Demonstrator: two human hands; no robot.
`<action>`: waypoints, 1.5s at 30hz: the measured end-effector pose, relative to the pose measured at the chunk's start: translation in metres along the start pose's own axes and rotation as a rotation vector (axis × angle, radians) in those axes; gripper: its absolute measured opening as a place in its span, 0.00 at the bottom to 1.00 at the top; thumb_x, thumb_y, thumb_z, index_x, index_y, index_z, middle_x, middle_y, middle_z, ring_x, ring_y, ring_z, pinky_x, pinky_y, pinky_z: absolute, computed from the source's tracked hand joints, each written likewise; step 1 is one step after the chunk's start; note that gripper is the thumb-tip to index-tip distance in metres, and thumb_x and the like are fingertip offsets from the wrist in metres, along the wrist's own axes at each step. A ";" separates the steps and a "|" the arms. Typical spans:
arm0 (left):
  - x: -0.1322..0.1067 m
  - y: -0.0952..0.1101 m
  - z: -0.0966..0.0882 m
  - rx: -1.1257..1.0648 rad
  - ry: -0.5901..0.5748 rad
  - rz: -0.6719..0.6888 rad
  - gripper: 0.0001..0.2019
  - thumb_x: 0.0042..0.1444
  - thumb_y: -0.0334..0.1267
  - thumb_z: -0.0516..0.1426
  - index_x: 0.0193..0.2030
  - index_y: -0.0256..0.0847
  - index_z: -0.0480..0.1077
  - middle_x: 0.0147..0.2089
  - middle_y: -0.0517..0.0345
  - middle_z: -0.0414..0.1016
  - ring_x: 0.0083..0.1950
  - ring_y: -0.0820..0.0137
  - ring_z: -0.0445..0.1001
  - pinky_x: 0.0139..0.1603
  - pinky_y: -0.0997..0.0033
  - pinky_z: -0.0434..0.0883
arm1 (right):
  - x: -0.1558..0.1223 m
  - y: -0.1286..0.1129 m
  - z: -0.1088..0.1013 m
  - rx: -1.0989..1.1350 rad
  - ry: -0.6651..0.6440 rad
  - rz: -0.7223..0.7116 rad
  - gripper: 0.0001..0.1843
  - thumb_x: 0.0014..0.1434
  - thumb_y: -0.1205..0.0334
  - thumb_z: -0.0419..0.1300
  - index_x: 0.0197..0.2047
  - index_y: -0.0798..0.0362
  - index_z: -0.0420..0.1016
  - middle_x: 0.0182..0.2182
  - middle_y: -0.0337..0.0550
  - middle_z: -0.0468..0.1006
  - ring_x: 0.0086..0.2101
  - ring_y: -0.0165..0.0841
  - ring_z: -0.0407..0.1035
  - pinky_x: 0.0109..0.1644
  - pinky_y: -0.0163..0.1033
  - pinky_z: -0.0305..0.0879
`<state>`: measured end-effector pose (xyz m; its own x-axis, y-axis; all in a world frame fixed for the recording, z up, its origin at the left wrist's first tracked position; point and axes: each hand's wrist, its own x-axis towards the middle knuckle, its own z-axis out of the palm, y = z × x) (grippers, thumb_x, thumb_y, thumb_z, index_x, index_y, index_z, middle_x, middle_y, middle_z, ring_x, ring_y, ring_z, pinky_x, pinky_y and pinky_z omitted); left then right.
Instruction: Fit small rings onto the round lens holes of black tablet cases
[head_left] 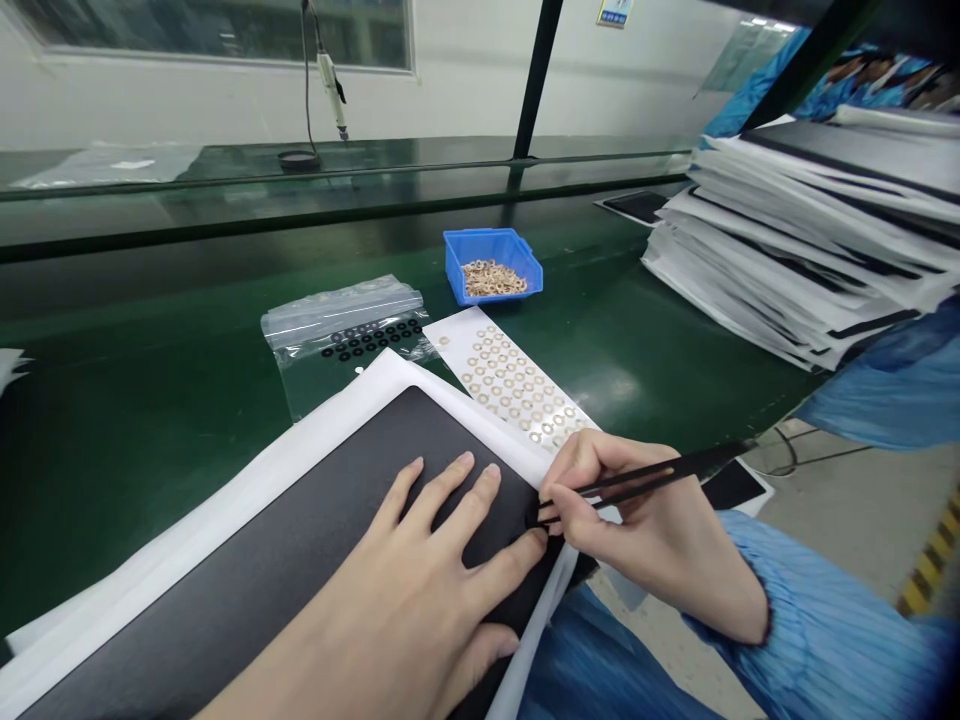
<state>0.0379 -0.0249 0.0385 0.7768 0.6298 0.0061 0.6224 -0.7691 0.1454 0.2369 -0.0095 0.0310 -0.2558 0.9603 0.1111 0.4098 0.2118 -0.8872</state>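
A flat black panel (300, 540) lies on white sheet wrapping (225, 510) in front of me. My left hand (435, 570) rests flat on it with the fingers spread, its index fingertip close to the panel's right edge. In my right hand (622, 500) is a pair of black tweezers (660, 470), pinched between thumb and fingers. Their tips meet a small dark spot near the panel's right corner; what lies between them I cannot make out. Just beyond the panel is a white sheet of ring-shaped stickers (517, 380).
A clear zip bag (345, 330) with black rings lies behind the panel. Further back stands a blue bin (491, 265) of small metallic-looking parts. A tall stack of wrapped panels (810, 240) rises at the right. An electric screwdriver (330, 90) hangs at the back.
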 end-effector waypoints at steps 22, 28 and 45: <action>0.000 0.001 -0.006 0.007 0.013 0.013 0.26 0.54 0.42 0.57 0.61 0.51 0.58 0.60 0.46 0.63 0.61 0.48 0.60 0.53 0.40 0.63 | 0.008 0.008 -0.015 0.095 -0.135 -0.123 0.04 0.55 0.64 0.61 0.31 0.55 0.70 0.27 0.42 0.72 0.26 0.29 0.69 0.28 0.33 0.67; 0.000 -0.001 -0.003 -0.019 0.026 -0.016 0.26 0.56 0.42 0.56 0.62 0.54 0.56 0.61 0.49 0.62 0.62 0.50 0.58 0.56 0.42 0.60 | 0.010 0.009 -0.016 0.053 -0.142 -0.178 0.04 0.54 0.64 0.62 0.31 0.54 0.72 0.27 0.41 0.73 0.29 0.30 0.70 0.30 0.33 0.69; -0.001 0.000 -0.005 -0.033 -0.062 -0.005 0.25 0.55 0.40 0.58 0.59 0.58 0.59 0.59 0.44 0.63 0.61 0.43 0.59 0.48 0.31 0.61 | 0.022 -0.006 -0.035 0.181 -0.045 -0.224 0.08 0.56 0.60 0.61 0.28 0.53 0.70 0.25 0.42 0.74 0.27 0.32 0.71 0.30 0.38 0.69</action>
<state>0.0369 -0.0247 0.0439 0.7790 0.6245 -0.0562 0.6233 -0.7616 0.1775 0.2593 0.0164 0.0542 -0.3623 0.8835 0.2970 0.1772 0.3781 -0.9087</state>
